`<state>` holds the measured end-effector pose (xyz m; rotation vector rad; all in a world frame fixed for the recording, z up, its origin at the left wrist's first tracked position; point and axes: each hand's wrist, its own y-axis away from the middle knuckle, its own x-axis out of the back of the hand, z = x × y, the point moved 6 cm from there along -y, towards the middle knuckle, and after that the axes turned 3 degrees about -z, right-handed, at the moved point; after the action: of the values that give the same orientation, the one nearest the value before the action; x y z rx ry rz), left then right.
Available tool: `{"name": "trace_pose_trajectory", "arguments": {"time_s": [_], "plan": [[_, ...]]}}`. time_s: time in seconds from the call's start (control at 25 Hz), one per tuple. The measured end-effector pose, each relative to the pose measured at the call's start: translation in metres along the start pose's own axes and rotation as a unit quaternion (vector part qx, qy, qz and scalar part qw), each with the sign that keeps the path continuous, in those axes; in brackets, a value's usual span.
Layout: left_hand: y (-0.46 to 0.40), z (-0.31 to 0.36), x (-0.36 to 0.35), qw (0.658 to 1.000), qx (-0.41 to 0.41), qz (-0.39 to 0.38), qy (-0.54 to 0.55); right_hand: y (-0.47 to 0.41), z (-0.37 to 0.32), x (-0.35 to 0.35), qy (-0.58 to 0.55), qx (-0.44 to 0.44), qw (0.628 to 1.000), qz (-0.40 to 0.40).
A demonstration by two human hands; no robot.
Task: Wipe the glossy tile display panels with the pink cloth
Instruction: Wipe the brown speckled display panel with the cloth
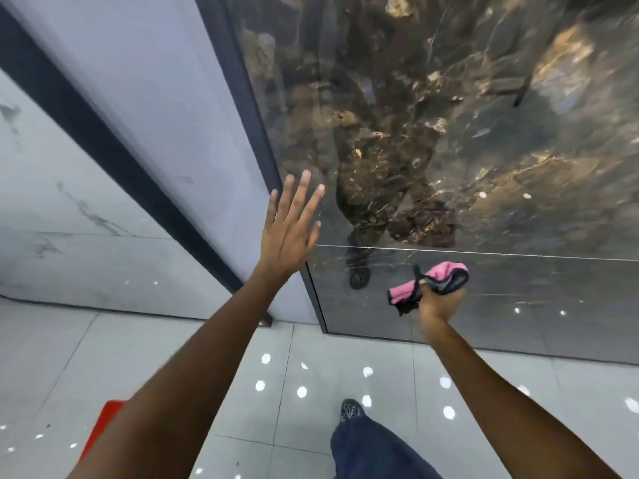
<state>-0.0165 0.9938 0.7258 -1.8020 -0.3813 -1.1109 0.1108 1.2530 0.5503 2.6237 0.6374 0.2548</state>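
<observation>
No readable writing or brand anywhere. Right hand [438, 302] gripping the bunched pink cloth [428, 283] at lower centre-right, its long axis running lower left to upper right, against the dark marbled glossy panel [449, 133]. Left hand [288, 233] hovering with fingers spread near the panel's left edge; contact hard to tell. Pale grey panel [155, 98] standing at upper left. Red object [103, 426] cut off behind the left forearm.

Dark marble panel [449, 115] motion-blurred toward right edge; red object [103, 423] (bottom left) mostly hidden behind forearm, unidentifiable.
</observation>
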Motion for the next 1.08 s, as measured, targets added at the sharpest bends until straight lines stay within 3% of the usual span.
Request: {"name": "trace_pose_trajectory", "arguments": {"time_s": [0.12,0.24,0.36,0.44,0.56,0.72,0.8,0.88,0.96,1.08], "plan": [[-0.020,-0.018,-0.038,0.997,-0.063,0.031,-0.038,-0.058,0.024,-0.024,-0.065,-0.025,0.997,0.020],[-0.025,-0.021,-0.056,0.989,-0.094,0.098,-0.053,-0.058,0.088,-0.113,-0.077,-0.105,0.990,-0.049],[-0.027,-0.022,-0.066,0.980,-0.107,0.148,-0.075,0.054,0.080,-0.207,-0.173,-0.251,0.932,-0.195],[-0.029,-0.023,-0.067,0.977,-0.111,0.161,-0.081,0.082,0.068,-0.220,-0.136,-0.283,0.909,-0.275],[-0.028,-0.024,-0.069,0.976,-0.112,0.168,-0.086,0.017,0.055,-0.157,-0.032,-0.251,0.943,-0.217],[-0.028,-0.023,-0.073,0.974,-0.118,0.173,-0.084,-0.049,0.043,-0.077,0.023,-0.202,0.972,-0.118],[-0.028,-0.022,-0.075,0.973,-0.116,0.178,-0.086,-0.018,0.059,-0.121,-0.060,-0.226,0.963,-0.135],[-0.026,-0.022,-0.075,0.973,-0.119,0.179,-0.081,0.049,0.078,-0.200,-0.164,-0.273,0.918,-0.238],[-0.026,-0.022,-0.075,0.973,-0.121,0.179,-0.076,0.097,0.076,-0.240,-0.178,-0.311,0.894,-0.268],[-0.025,-0.022,-0.074,0.974,-0.117,0.177,-0.074,0.043,0.063,-0.186,-0.127,-0.238,0.943,-0.193]]}}
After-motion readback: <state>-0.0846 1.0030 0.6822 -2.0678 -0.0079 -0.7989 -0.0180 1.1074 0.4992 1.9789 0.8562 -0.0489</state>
